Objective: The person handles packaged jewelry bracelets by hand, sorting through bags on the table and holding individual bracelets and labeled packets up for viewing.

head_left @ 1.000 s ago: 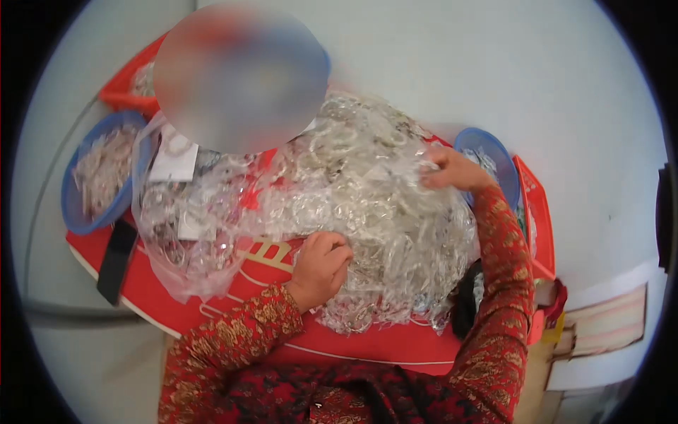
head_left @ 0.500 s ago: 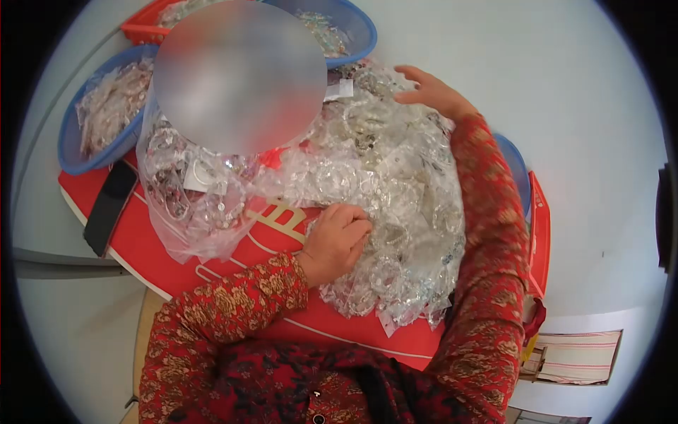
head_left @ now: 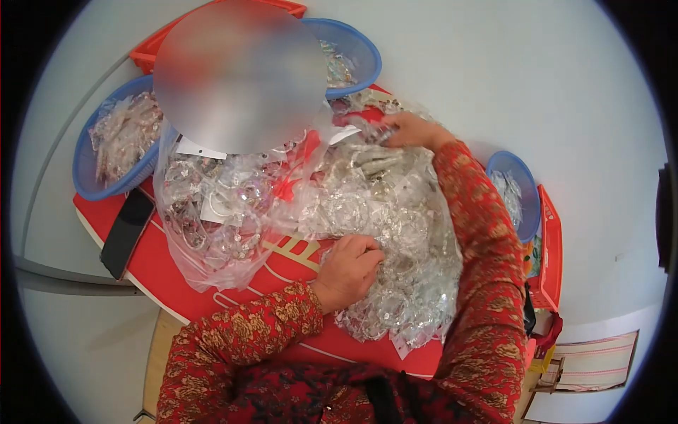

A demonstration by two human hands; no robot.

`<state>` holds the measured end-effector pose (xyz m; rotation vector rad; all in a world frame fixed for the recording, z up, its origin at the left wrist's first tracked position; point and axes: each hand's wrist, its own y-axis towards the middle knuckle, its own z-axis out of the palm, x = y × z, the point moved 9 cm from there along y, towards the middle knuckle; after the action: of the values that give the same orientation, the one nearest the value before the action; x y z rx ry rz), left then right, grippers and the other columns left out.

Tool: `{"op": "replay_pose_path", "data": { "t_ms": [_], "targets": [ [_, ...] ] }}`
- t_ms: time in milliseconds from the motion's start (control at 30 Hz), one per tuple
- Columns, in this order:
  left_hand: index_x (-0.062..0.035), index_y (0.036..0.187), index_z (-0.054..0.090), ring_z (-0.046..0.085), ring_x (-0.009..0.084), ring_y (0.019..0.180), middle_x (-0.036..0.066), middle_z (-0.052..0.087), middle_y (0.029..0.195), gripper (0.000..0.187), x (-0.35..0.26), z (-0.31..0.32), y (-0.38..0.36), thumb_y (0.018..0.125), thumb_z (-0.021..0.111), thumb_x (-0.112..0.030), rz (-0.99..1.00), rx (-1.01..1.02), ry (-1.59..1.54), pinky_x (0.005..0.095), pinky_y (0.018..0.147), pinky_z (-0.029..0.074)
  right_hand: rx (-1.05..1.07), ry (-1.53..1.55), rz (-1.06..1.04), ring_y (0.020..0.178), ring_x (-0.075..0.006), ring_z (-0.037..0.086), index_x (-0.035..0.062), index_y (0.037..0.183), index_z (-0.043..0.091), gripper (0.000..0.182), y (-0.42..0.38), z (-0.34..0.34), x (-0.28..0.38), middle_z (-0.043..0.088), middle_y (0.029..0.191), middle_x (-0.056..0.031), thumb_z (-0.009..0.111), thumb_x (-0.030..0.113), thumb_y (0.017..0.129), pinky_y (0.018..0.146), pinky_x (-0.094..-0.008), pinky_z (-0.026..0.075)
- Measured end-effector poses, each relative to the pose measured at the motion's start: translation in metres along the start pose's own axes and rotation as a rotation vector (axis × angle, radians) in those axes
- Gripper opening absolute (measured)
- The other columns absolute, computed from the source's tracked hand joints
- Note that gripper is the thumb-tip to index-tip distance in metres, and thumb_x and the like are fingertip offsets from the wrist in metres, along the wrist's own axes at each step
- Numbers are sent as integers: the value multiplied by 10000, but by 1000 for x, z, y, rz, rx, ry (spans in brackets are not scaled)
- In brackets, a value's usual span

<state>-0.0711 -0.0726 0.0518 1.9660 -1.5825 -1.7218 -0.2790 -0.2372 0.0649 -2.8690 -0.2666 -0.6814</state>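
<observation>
A large heap of small clear plastic bags with shiny, looped jewellery-like pieces inside covers the middle and right of the red mat. My left hand lies at the heap's near left edge, fingers curled against the bags; whatever may be in them is hidden. At the far edge, my right hand has its fingers bent over some bags, blurred by motion, with red mat showing just beside them. Left of the heap sits a big clear bag full of similar packets and white tags.
Blue baskets of packets stand at the left, the back and the right. A red crate is at the right, another at the back. A dark phone lies near the left edge. A blurred disc hides the back.
My right hand has come in from beyond the heap onto its far edge, and bags there have shifted, baring red mat. My left hand stays against the heap. The whole view has shifted slightly.
</observation>
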Motion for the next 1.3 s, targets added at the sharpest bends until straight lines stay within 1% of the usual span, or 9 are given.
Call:
{"op": "replay_pose_path", "data": {
  "t_ms": [100,167,233,433,667,867,1000,1100,1300],
  "targets": [
    [-36,835,546,480,271,811,90,504,859,186,0,2,1,654,573,-8,7,17,10,347,708,396,-20,-59,22,747,-164,541,35,906,566,273,-54,-15,31,591,780,-76,604,115,647,674,-286,430],
    [-36,830,546,480,270,807,91,503,855,173,-1,4,1,660,570,-11,21,14,4,350,712,394,70,82,357,786,-169,536,24,902,553,249,-92,-17,25,584,804,-92,582,70,659,717,-283,423],
    [-37,821,544,475,272,802,94,498,851,154,0,2,0,670,570,-22,31,-14,19,354,717,391,-86,-120,120,791,-168,541,19,896,543,257,-122,-35,50,576,798,-104,601,57,649,727,-281,423],
    [-46,793,532,467,281,817,93,485,842,118,2,0,-4,680,566,-44,47,-38,18,361,730,384,-123,-324,91,1021,-305,462,51,772,513,190,-184,-16,109,512,1068,-100,609,-3,616,853,-371,378],
    [-47,772,545,457,278,835,87,480,828,101,0,3,-3,672,553,-53,71,-12,39,370,729,389,-173,-262,213,1030,-327,475,27,697,439,165,-219,6,110,477,1156,-156,595,-8,658,840,-342,392],
    [-48,761,538,459,283,826,91,480,825,89,-4,3,-4,675,560,-50,117,-20,49,371,729,388,-326,-102,264,953,-266,526,32,795,497,212,-241,9,135,532,1068,-123,651,138,695,730,-340,437],
    [-46,758,536,463,294,817,99,484,812,87,-7,2,-5,675,559,-48,173,-23,49,372,728,388,-789,-35,519,782,-202,544,40,1022,537,433,-255,7,87,559,924,-104,691,190,647,670,-303,440],
    [-39,755,535,467,297,812,106,491,807,81,-8,1,-8,678,558,-45,200,-32,28,377,723,390,-759,-197,444,677,-174,530,32,1106,507,536,-244,20,92,562,795,-91,691,181,625,618,-278,436],
    [-25,782,552,485,312,778,127,507,816,90,-8,-14,-12,718,559,-88,139,-127,18,384,715,395,-782,321,487,578,-135,510,-2,997,549,337,-260,52,103,530,638,-32,632,93,684,534,-250,407]
  ]
}}
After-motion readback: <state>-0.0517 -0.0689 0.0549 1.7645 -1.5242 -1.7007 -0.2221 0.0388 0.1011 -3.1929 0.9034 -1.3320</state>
